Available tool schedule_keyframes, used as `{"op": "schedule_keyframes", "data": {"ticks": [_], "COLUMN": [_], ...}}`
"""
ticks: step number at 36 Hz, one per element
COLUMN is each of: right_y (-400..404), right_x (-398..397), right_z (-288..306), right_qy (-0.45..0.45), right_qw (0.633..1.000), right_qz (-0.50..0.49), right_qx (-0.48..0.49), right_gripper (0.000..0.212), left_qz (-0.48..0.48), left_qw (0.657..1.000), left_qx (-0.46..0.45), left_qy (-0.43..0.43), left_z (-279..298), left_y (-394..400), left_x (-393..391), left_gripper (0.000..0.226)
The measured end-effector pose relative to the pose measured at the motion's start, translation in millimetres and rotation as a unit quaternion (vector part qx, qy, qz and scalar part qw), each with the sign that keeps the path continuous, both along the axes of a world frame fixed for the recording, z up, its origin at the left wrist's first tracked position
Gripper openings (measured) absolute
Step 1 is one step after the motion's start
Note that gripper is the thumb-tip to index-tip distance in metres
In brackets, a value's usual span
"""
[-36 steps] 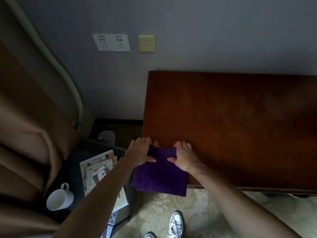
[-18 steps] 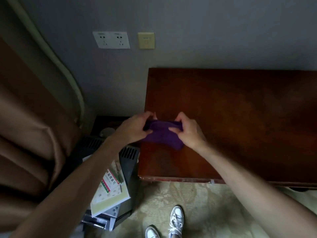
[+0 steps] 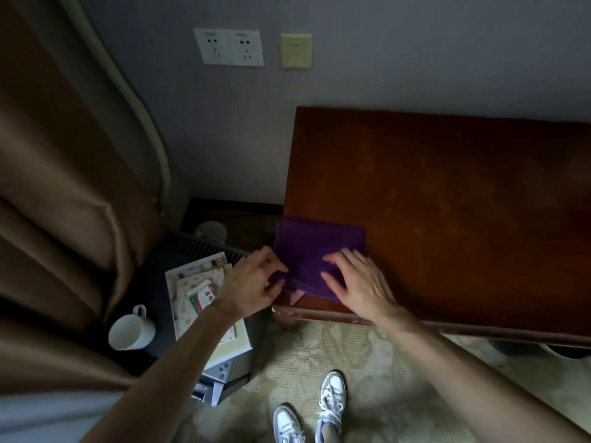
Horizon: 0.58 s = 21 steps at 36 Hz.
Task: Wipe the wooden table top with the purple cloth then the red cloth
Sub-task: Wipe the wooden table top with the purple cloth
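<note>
The purple cloth (image 3: 315,247) lies spread flat on the near left corner of the dark red-brown wooden table top (image 3: 463,203). My left hand (image 3: 256,282) pinches the cloth's near left edge at the table's corner. My right hand (image 3: 358,279) rests palm down on the cloth's near right part, fingers spread. A small pink patch shows under the cloth's near edge; what it is cannot be made out. No red cloth is in view.
Left of the table, a low dark unit holds booklets (image 3: 201,292) and a white mug (image 3: 131,330). A brown curtain (image 3: 57,187) hangs at the left. Wall sockets (image 3: 230,46) sit above. My white shoes (image 3: 319,414) stand on patterned carpet.
The cloth was bunched between both hands farther up the table; now it lies spread flat at the near left corner, and both hands have pulled back toward the front edge.
</note>
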State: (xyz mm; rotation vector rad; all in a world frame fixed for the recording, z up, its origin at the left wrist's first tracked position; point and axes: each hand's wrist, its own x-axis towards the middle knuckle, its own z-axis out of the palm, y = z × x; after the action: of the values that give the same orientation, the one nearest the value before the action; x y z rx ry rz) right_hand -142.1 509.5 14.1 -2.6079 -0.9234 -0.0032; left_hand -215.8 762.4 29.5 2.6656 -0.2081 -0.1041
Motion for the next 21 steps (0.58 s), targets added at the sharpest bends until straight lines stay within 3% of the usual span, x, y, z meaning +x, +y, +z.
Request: {"op": "schedule_keyframes", "data": {"ticks": [8,14,16,21], "right_y": [74.5,64.6,55.5,31.7], "right_x": [35.1,0.9,-18.3,-15.2], "right_z": [-46.4,-52.2,-51.5,-48.8], "right_qy": [-0.01,-0.024,-0.022,-0.016], "right_qw": [0.993,0.994,0.993,0.977], "right_qz": [0.078,0.047,0.068,0.169], "right_qx": [-0.085,-0.096,-0.092,-0.128], "right_gripper": [0.065,0.066,0.066,0.068], "left_qz": [0.176,0.188,0.182,0.207], "left_qw": [0.978,0.975,0.977,0.971], "left_qx": [-0.116,-0.118,-0.112,-0.121], "left_qy": [-0.012,0.005,0.003,0.003], "left_z": [-24.9,-46.5,-47.4,-41.6], "left_y": [11.4,3.6,3.0,6.7], "left_x": [-5.4,-38.2,-43.1,-32.0], "left_gripper": [0.018,0.021,0.03,0.014]}}
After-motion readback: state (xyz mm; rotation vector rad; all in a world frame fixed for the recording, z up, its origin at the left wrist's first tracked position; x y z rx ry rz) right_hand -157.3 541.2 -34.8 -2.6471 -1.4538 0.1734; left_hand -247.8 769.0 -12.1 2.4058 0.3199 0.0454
